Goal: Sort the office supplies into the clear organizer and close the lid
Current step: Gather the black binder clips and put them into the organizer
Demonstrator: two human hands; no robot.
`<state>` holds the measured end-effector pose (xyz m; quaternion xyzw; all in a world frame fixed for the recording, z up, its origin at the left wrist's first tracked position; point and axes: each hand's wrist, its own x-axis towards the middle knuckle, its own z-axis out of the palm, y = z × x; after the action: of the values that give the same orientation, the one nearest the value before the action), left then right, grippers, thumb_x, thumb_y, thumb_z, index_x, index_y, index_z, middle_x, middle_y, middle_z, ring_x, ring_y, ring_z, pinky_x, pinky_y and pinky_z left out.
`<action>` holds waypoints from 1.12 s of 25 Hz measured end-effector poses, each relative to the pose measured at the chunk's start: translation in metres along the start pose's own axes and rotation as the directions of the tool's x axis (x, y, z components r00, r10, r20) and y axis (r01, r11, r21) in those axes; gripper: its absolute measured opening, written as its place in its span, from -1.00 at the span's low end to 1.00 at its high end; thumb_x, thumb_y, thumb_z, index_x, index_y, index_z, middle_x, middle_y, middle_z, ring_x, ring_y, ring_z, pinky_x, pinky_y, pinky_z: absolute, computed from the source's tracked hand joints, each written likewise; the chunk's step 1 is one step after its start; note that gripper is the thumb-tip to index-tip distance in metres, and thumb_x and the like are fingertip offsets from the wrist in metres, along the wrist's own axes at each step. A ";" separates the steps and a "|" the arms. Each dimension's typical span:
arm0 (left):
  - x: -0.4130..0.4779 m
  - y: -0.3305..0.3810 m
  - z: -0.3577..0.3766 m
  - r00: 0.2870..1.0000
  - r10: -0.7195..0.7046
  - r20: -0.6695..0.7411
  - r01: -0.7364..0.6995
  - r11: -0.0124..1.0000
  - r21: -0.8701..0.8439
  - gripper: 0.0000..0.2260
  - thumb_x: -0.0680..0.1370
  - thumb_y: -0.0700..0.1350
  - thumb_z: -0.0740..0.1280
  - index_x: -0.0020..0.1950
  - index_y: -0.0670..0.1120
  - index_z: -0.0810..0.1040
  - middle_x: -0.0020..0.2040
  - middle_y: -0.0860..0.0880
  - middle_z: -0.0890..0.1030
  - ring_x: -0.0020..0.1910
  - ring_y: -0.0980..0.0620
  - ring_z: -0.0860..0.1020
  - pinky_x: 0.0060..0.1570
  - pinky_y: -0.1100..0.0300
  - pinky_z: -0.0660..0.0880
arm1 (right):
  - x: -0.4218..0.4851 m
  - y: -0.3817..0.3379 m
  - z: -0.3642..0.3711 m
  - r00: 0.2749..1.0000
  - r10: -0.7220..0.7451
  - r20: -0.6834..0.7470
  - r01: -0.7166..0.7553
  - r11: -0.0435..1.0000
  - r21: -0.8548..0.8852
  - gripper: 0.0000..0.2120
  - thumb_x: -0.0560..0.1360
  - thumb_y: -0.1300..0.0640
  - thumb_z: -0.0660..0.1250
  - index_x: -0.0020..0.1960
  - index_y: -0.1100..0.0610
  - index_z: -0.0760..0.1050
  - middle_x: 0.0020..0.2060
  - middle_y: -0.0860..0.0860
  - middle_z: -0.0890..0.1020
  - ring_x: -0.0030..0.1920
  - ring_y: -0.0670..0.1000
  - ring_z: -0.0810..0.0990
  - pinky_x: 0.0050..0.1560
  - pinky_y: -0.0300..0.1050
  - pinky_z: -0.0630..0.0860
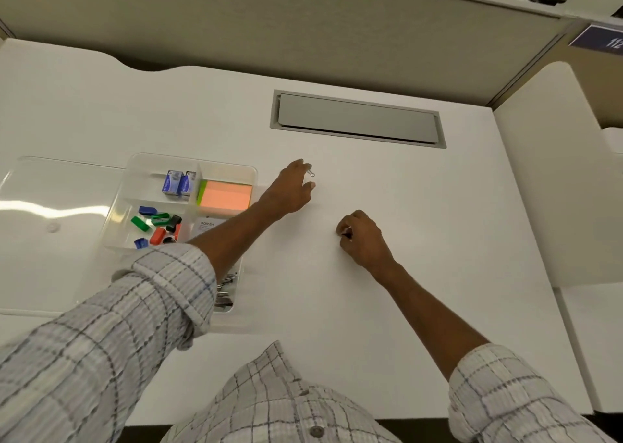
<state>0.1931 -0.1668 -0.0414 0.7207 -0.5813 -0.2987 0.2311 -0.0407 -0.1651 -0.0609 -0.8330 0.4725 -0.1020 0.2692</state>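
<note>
A paper clip [310, 173] is being pinched by the left hand [292, 189] beside the clear organizer [249, 173], whose lid [57, 206] is lying open; something small is being gripped by the curled right hand [362, 237].

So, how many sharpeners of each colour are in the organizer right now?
Blue sharpeners: 2
Green sharpeners: 2
Orange sharpener: 1
Black sharpener: 1
Total: 6 clearly in view. The sleeve covers the near part of the organizer, so more may be hidden.
</note>
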 end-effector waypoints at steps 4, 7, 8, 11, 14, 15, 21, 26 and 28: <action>0.031 -0.004 0.006 0.986 0.121 0.117 -0.151 0.942 0.298 -0.54 0.62 -0.26 0.21 0.53 -0.17 0.30 0.61 -0.11 0.17 0.57 -0.17 0.16 0.48 -0.09 0.25 | -0.012 -0.005 0.003 0.993 0.105 0.055 -0.110 0.990 0.089 -0.73 0.36 0.44 0.29 -0.08 0.14 0.61 -0.07 -0.02 0.52 -0.17 -0.08 0.56 -0.18 -0.32 0.43; 0.045 -0.010 0.008 0.966 0.161 0.200 -0.237 0.861 0.450 -0.49 0.56 -0.37 0.20 0.50 -0.09 0.37 0.57 -0.04 0.27 0.55 -0.14 0.20 0.37 -0.14 0.40 | -0.020 -0.003 0.001 0.988 0.153 0.036 -0.156 0.979 0.128 -0.79 0.38 0.40 0.33 -0.14 0.12 0.59 -0.08 -0.01 0.55 -0.16 -0.05 0.58 -0.14 -0.18 0.54; 0.047 -0.012 0.010 0.970 0.155 0.186 -0.224 0.866 0.448 -0.51 0.55 -0.38 0.20 0.46 -0.08 0.42 0.50 -0.06 0.36 0.49 -0.15 0.28 0.28 -0.15 0.46 | -0.023 -0.001 0.001 0.985 0.173 0.019 -0.174 0.973 0.149 -0.81 0.39 0.37 0.35 -0.14 0.10 0.58 -0.08 -0.01 0.56 -0.15 -0.05 0.59 -0.11 -0.16 0.56; 0.047 -0.023 0.017 0.983 0.168 0.069 -0.181 0.896 0.404 -0.71 0.58 -0.28 0.22 0.23 -0.06 0.58 0.17 -0.09 0.54 0.16 -0.17 0.51 -0.06 -0.01 0.51 | -0.041 -0.003 0.005 0.966 0.251 -0.067 -0.230 0.945 0.232 -0.83 0.42 0.32 0.37 -0.09 0.08 0.57 -0.09 -0.08 0.59 -0.12 -0.12 0.59 -0.08 -0.25 0.54; 0.039 -0.024 0.019 0.988 0.151 0.012 -0.146 0.930 0.337 -0.81 0.57 -0.17 0.26 0.09 -0.08 0.64 0.02 -0.07 0.58 0.01 -0.16 0.58 -0.09 0.01 0.54 | -0.054 -0.015 0.012 0.915 0.393 -0.086 -0.333 0.860 0.386 -0.80 0.45 0.32 0.36 -0.03 0.05 0.57 -0.10 -0.14 0.65 -0.09 -0.18 0.62 -0.07 -0.39 0.49; 0.034 -0.022 0.019 0.989 0.145 -0.008 -0.136 0.942 0.305 -0.81 0.55 -0.20 0.28 0.07 -0.10 0.66 0.01 -0.09 0.59 0.00 -0.16 0.58 -0.08 0.01 0.55 | -0.056 -0.019 0.015 0.898 0.435 -0.072 -0.361 0.820 0.443 -0.79 0.45 0.33 0.35 -0.02 0.06 0.57 -0.10 -0.13 0.67 -0.09 -0.19 0.63 -0.08 -0.39 0.49; -0.019 -0.006 0.015 0.999 0.004 -0.046 -0.005 1.000 -0.026 -0.84 0.49 -0.22 0.36 0.00 -0.11 0.71 -0.04 -0.06 0.67 -0.12 0.01 0.62 -0.05 0.13 0.56 | -0.051 -0.048 0.002 0.828 0.552 0.100 -0.413 0.480 0.774 -0.74 0.50 0.37 0.28 0.08 0.09 0.57 -0.01 -0.04 0.72 -0.05 -0.13 0.63 -0.14 -0.32 0.50; -0.088 0.009 0.004 0.983 -0.137 0.124 0.183 0.817 -0.547 -0.84 0.55 -0.21 0.40 0.08 -0.23 0.68 -0.06 -0.21 0.72 -0.11 -0.07 0.70 0.04 0.07 0.65 | -0.042 -0.066 -0.008 0.765 0.498 0.408 -0.451 -0.037 0.892 -0.72 0.52 0.37 0.32 0.20 0.19 0.54 0.13 0.06 0.70 0.01 0.01 0.60 0.11 -0.08 0.55; -0.117 0.010 -0.004 0.976 -0.161 0.149 0.220 0.708 -0.671 -0.80 0.58 -0.21 0.37 0.18 -0.23 0.63 -0.01 -0.23 0.71 -0.05 -0.10 0.70 0.06 0.13 0.63 | -0.044 -0.077 -0.007 0.773 0.444 0.454 -0.430 -0.160 0.889 -0.74 0.52 0.45 0.29 0.18 0.27 0.53 0.11 0.16 0.66 -0.02 0.08 0.60 0.06 -0.11 0.61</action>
<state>0.1720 -0.0545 -0.0124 0.6286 -0.3617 -0.5421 0.4245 -0.0104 -0.0990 -0.0092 -0.1962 0.5189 -0.3023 0.7751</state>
